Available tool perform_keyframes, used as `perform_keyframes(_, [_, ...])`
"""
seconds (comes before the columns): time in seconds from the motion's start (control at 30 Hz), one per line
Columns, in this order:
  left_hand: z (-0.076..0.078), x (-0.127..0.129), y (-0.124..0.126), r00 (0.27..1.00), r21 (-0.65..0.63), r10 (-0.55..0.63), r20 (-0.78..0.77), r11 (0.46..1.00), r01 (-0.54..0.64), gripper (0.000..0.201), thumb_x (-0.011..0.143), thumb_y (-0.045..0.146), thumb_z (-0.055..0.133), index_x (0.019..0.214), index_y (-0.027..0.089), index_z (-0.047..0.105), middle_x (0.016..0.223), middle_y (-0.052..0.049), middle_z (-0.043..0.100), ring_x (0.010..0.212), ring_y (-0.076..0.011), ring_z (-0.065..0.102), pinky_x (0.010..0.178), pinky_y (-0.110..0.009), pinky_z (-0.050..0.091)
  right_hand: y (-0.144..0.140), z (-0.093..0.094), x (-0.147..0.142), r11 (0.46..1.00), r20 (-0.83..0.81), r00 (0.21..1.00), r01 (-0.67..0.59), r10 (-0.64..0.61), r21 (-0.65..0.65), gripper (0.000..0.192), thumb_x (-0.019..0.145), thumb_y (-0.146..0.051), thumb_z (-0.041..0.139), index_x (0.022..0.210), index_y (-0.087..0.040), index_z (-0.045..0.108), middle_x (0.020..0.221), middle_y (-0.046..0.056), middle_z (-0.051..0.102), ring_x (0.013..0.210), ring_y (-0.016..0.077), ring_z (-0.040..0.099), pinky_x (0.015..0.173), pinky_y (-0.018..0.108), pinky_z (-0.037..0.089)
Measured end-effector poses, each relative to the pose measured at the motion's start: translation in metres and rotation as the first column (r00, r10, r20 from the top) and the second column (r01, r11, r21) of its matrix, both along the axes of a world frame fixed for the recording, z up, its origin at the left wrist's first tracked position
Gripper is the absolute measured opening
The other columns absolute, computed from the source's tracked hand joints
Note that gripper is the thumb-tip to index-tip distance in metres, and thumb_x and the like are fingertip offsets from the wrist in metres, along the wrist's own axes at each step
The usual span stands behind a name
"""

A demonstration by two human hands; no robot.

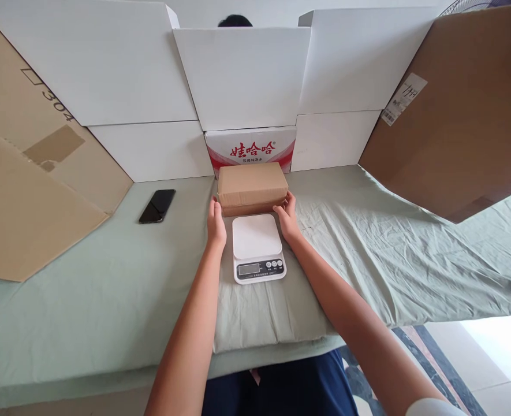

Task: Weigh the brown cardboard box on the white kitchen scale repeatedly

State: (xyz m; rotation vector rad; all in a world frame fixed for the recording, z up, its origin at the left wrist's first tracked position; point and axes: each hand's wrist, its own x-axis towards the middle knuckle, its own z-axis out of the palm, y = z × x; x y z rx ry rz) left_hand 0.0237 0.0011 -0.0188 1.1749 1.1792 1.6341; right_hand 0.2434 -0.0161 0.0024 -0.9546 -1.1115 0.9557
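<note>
A brown cardboard box sits just behind a white kitchen scale. At the box's left end is my left hand, its fingers against the side. My right hand grips the opposite end, thumb on the front face and fingers round the corner. The scale lies between my forearms with its display and buttons toward me. Nothing rests on its white plate, and its display looks blank. Whether the box is lifted off the cloth, I cannot tell.
A black phone lies to the left on the green cloth. White boxes and a red-and-white printed carton form a wall behind. Large cardboard panels stand left and right. The top of a head shows above the wall.
</note>
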Motion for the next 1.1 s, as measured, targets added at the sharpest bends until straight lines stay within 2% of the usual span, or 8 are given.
perform_keyframes(0.2, [0.004, -0.006, -0.002, 0.996, -0.055, 0.055, 0.070, 0.997, -0.051, 0.071, 0.100, 0.065, 0.039, 0.159, 0.025, 0.038, 0.173, -0.007, 0.028, 0.161, -0.0197, 0.022, 0.131, -0.037, 0.021, 0.000, -0.001, 0.001, 1.000, 0.003, 1.000, 0.005, -0.005, 0.003, 0.062, 0.078, -0.030, 0.058, 0.136, -0.029, 0.036, 0.153, 0.009, 0.046, 0.140, 0.0264, 0.046, 0.124, 0.052, 0.036])
perform_keyframes(0.5, [0.010, -0.004, -0.004, 0.994, -0.069, 0.034, 0.099, 0.997, -0.027, 0.076, 0.099, 0.067, 0.038, 0.159, 0.020, 0.039, 0.173, -0.009, 0.028, 0.161, -0.0210, 0.023, 0.131, -0.035, 0.021, 0.002, -0.003, 0.002, 1.000, 0.047, 0.999, 0.024, -0.024, -0.007, 0.059, 0.077, -0.032, 0.058, 0.132, -0.028, 0.039, 0.148, 0.010, 0.049, 0.137, 0.0281, 0.049, 0.123, 0.054, 0.038])
perform_keyframes(0.83, [0.017, 0.005, -0.009, 0.991, -0.065, 0.013, 0.134, 0.998, -0.005, 0.073, 0.099, 0.068, 0.039, 0.154, 0.021, 0.046, 0.169, -0.010, 0.037, 0.160, -0.0228, 0.027, 0.131, -0.038, 0.022, -0.002, -0.001, 0.005, 0.999, 0.094, 0.995, 0.028, -0.026, -0.019, 0.057, 0.080, -0.032, 0.057, 0.135, -0.030, 0.042, 0.146, 0.007, 0.052, 0.133, 0.0274, 0.051, 0.120, 0.054, 0.041])
perform_keyframes(1.1, [0.014, 0.003, -0.007, 0.995, -0.031, -0.025, 0.092, 0.999, 0.028, 0.073, 0.097, 0.071, 0.040, 0.150, 0.022, 0.052, 0.164, -0.011, 0.046, 0.156, -0.0243, 0.037, 0.128, -0.039, 0.029, -0.003, 0.001, 0.004, 0.999, 0.089, 0.996, 0.030, -0.029, -0.011, 0.059, 0.078, -0.030, 0.057, 0.135, -0.028, 0.043, 0.148, 0.007, 0.052, 0.136, 0.0278, 0.050, 0.123, 0.053, 0.039])
